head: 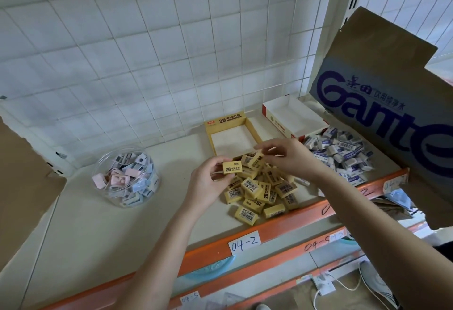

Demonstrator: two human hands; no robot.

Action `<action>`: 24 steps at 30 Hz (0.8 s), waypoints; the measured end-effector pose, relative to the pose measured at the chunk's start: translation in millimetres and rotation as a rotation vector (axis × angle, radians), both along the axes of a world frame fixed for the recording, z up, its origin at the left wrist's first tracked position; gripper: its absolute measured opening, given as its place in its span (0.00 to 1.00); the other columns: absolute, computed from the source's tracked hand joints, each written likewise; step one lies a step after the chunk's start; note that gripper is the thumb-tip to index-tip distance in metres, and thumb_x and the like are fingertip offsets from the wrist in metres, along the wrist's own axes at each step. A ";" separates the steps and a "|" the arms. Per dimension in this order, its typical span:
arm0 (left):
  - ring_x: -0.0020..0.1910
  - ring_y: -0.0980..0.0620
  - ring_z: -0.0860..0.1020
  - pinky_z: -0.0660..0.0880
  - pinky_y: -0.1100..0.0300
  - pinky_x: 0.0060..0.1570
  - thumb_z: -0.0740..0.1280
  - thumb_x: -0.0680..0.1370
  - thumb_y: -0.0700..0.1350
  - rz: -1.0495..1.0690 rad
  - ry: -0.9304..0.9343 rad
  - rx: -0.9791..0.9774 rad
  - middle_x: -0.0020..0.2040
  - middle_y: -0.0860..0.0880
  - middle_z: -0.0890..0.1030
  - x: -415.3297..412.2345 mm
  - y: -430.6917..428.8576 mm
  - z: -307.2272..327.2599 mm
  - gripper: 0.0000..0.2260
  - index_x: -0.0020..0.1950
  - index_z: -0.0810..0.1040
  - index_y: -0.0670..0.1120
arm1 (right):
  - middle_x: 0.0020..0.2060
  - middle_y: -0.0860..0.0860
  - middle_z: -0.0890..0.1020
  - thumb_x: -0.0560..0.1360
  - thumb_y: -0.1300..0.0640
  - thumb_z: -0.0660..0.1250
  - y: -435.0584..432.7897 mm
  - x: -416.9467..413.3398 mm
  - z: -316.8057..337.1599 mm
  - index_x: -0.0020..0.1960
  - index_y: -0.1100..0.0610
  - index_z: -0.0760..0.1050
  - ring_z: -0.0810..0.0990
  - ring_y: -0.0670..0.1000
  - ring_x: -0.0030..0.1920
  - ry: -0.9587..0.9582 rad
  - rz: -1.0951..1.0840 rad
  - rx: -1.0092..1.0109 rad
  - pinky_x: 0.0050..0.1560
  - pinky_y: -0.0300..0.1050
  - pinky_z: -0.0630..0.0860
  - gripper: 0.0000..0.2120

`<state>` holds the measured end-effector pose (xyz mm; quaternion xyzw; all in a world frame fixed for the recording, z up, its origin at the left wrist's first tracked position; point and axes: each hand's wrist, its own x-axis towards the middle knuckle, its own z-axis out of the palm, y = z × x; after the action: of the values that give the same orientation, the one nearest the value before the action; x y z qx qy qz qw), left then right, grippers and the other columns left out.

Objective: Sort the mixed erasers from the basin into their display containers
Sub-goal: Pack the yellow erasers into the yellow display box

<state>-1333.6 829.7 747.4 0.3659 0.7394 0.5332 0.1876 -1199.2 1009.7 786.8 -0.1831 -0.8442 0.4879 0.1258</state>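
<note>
The left hand (208, 184) holds a small yellow block eraser marked "2B" (232, 167), with its fingers and thumb curled round the ends. The right hand (293, 159) pinches a second yellow eraser (257, 160) at the top of the heap of yellow erasers (259, 193). The heap lies just in front of the open yellow card box (226, 121). That box has nothing in it yet, so this part of the job looks like it is only starting.

To do it well, I think each eraser should go in flat, "2B" side up, snug in a corner of the box, so neat rows can fit. The hands should stay low, so they do not knock the heap off the shelf edge.

The heap sits on a pale shelf board (98, 224) with an orange front rail (282, 226) and a paper label reading "04-2" (245, 244). A white card box with red trim (294, 116) stands just right of the yellow one, with a heap of white and blue erasers (343, 155) near it. A round clear plastic tub of pink and blue erasers (127, 177) stands to the left. A white wire grid (147, 52) backs the shelf. A big brown carton with blue letters (382, 103) leans in on the right.
</note>
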 end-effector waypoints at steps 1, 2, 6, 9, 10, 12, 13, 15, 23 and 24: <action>0.50 0.62 0.80 0.77 0.67 0.50 0.72 0.73 0.36 -0.001 -0.008 0.000 0.50 0.54 0.83 -0.5 -0.7 -0.2 0.15 0.52 0.77 0.55 | 0.48 0.44 0.81 0.75 0.63 0.66 2.9 -0.3 4.5 0.59 0.48 0.77 0.80 0.39 0.47 -0.007 0.014 0.008 0.48 0.34 0.78 0.16; 0.50 0.61 0.80 0.76 0.67 0.49 0.72 0.73 0.36 -0.004 -0.018 0.001 0.50 0.54 0.83 -0.9 -1.5 -0.6 0.15 0.53 0.77 0.53 | 0.47 0.44 0.82 0.75 0.63 0.66 5.4 -1.3 7.7 0.61 0.49 0.75 0.81 0.40 0.47 -0.017 0.029 0.023 0.49 0.35 0.78 0.17; 0.50 0.61 0.81 0.77 0.66 0.49 0.72 0.73 0.36 -0.019 -0.044 -0.001 0.51 0.52 0.83 -0.6 -3.0 -1.7 0.14 0.55 0.78 0.49 | 0.47 0.43 0.83 0.74 0.61 0.68 -0.1 -6.2 5.0 0.62 0.49 0.75 0.80 0.36 0.48 -0.093 0.087 0.088 0.47 0.27 0.74 0.17; 0.51 0.60 0.81 0.77 0.66 0.50 0.72 0.72 0.36 -0.039 -0.040 -0.008 0.51 0.53 0.83 0.6 -3.1 -2.5 0.15 0.53 0.78 0.53 | 0.49 0.45 0.82 0.74 0.61 0.68 -8.4 -8.2 -5.9 0.61 0.51 0.77 0.79 0.38 0.49 -0.078 0.080 0.150 0.47 0.26 0.74 0.16; 0.51 0.60 0.81 0.77 0.66 0.51 0.72 0.72 0.36 -0.040 -0.035 -0.012 0.51 0.54 0.83 0.1 -3.4 -2.7 0.15 0.52 0.77 0.54 | 0.49 0.45 0.82 0.74 0.60 0.69 -8.4 -7.9 -7.5 0.60 0.51 0.77 0.79 0.39 0.50 -0.074 0.066 0.157 0.47 0.27 0.75 0.16; 0.50 0.60 0.81 0.76 0.66 0.50 0.72 0.72 0.36 -0.026 -0.024 -0.017 0.50 0.54 0.83 -2.5 -4.7 -3.0 0.15 0.52 0.77 0.55 | 0.49 0.43 0.80 0.72 0.57 0.71 -5.6 -6.6 -7.9 0.60 0.47 0.77 0.78 0.40 0.50 -0.114 0.056 0.241 0.44 0.30 0.76 0.17; 0.50 0.60 0.81 0.76 0.67 0.49 0.72 0.72 0.36 -0.014 -0.019 -0.016 0.50 0.54 0.83 -4.0 -5.1 -3.1 0.15 0.52 0.78 0.54 | 0.49 0.41 0.79 0.71 0.55 0.72 -4.3 -5.1 -7.0 0.60 0.46 0.76 0.78 0.40 0.49 -0.156 0.067 0.295 0.44 0.31 0.75 0.18; 0.48 0.61 0.80 0.76 0.69 0.45 0.73 0.72 0.36 0.007 -0.001 -0.019 0.48 0.55 0.83 -5.9 -5.0 -3.5 0.15 0.52 0.78 0.53 | 0.49 0.40 0.76 0.71 0.52 0.73 -4.4 -2.5 -5.2 0.62 0.44 0.75 0.76 0.41 0.49 -0.248 0.110 0.356 0.45 0.32 0.74 0.20; 0.45 0.66 0.75 0.68 0.75 0.41 0.73 0.71 0.39 0.042 0.171 -0.062 0.46 0.60 0.81 -18.6 5.5 7.5 0.16 0.48 0.76 0.58 | 0.54 0.40 0.76 0.74 0.54 0.69 -4.0 -16.9 -3.4 0.67 0.48 0.71 0.74 0.39 0.48 -0.140 0.044 0.423 0.45 0.28 0.69 0.22; 0.45 0.67 0.75 0.67 0.76 0.41 0.73 0.71 0.39 0.052 0.189 -0.061 0.46 0.60 0.80 -24.0 6.6 10.1 0.16 0.48 0.76 0.58 | 0.53 0.39 0.76 0.74 0.54 0.68 -0.6 -20.9 -0.9 0.66 0.49 0.72 0.73 0.39 0.49 -0.116 0.018 0.409 0.48 0.30 0.69 0.21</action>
<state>-1357.6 836.3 757.5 0.3893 0.7789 0.4782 0.1142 -1220.1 1009.1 785.9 -0.1738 -0.9330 0.2961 0.1073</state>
